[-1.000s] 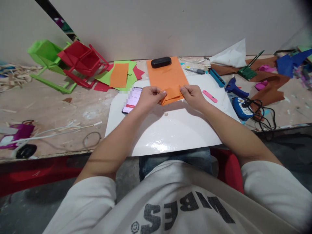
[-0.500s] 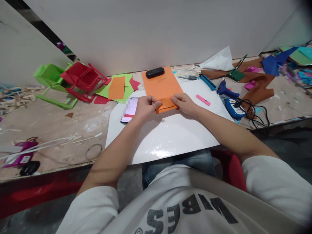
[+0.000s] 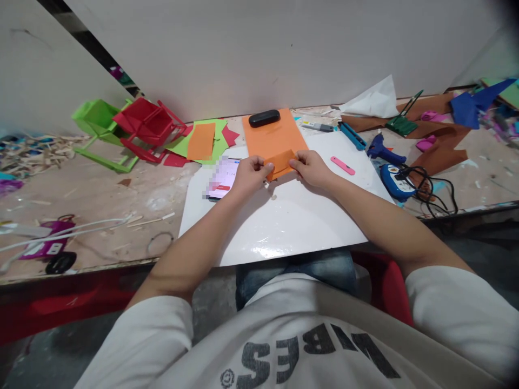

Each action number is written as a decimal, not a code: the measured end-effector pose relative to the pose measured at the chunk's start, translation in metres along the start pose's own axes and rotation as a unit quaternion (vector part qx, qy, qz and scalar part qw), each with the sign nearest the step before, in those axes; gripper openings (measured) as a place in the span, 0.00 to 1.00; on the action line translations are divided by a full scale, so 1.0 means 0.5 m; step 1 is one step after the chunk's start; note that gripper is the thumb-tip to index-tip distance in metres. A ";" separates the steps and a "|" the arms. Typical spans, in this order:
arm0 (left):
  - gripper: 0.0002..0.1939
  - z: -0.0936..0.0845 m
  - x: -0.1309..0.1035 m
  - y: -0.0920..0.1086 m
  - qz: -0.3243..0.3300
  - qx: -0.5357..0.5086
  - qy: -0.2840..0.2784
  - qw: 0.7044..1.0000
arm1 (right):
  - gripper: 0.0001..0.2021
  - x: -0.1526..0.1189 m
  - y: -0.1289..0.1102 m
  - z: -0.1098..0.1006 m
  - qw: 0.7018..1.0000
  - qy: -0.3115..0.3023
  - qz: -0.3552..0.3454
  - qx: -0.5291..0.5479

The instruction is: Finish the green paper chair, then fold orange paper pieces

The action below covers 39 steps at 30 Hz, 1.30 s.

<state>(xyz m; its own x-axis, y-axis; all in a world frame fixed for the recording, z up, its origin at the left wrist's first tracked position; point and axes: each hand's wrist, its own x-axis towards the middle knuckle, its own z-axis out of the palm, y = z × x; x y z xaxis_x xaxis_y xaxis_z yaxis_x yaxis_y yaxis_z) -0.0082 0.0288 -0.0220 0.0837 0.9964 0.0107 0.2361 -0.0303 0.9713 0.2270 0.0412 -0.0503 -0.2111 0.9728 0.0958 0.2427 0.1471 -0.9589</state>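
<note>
Orange sheet (image 3: 272,138) lies on my surface (image 3: 133,189), near edge folded up; my left hand (image 3: 250,174) and right hand (image 3: 311,167) pinch that flap, crease not yet flat.

I read one text only: "VIBES" in dark block letters across the chest of the person's white shirt (image 3: 312,346), upside down from my view, with a small round emblem beside it. The phone (image 3: 222,178) screen is blurred, unreadable.
</note>
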 end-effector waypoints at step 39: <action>0.10 -0.058 0.098 -0.018 0.123 0.422 -0.012 0.898 | 0.10 0.103 0.058 -0.228 0.912 0.270 -0.176 -0.253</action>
<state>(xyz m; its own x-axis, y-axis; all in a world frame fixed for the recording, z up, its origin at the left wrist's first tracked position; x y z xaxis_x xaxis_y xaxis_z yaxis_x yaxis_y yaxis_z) -0.0341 0.0800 -0.0233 0.2518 0.9498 0.1855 0.8565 -0.3080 0.4141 0.3312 0.1158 -0.0428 0.1034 0.7761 0.6221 0.6852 0.3978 -0.6101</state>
